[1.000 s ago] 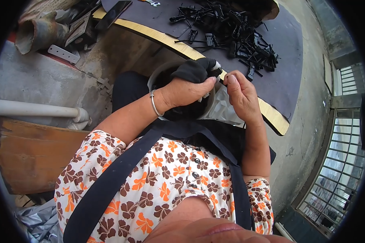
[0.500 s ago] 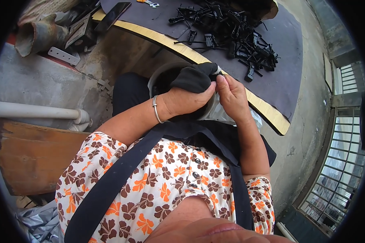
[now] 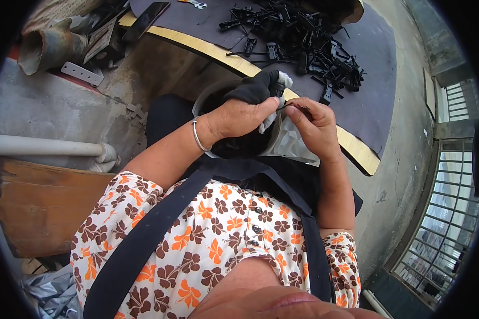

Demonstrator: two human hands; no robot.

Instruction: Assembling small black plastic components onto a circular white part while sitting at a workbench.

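Note:
My left hand [image 3: 238, 114] grips a black and white cloth [image 3: 261, 90] over a round grey bucket [image 3: 203, 103] that sits on my lap. A thin bracelet circles that wrist. My right hand [image 3: 313, 123] is just beside it, its fingertips pinching a small dark part [image 3: 294, 105] against the cloth. The two hands touch above the bucket's far rim. The bucket's dark contents are mostly hidden by my left hand.
A dark mat on a board [image 3: 367, 90] lies ahead with a heap of several black clip-like parts [image 3: 314, 42]. A phone [image 3: 146, 20] and a pipe piece [image 3: 48, 45] lie at upper left. A white pipe [image 3: 42, 146] and wooden bench [image 3: 42, 204] are at left, window bars [image 3: 447, 212] at right.
My right hand has drawn in toward my left hand and the cloth, and both hands now meet over the bucket's rim.

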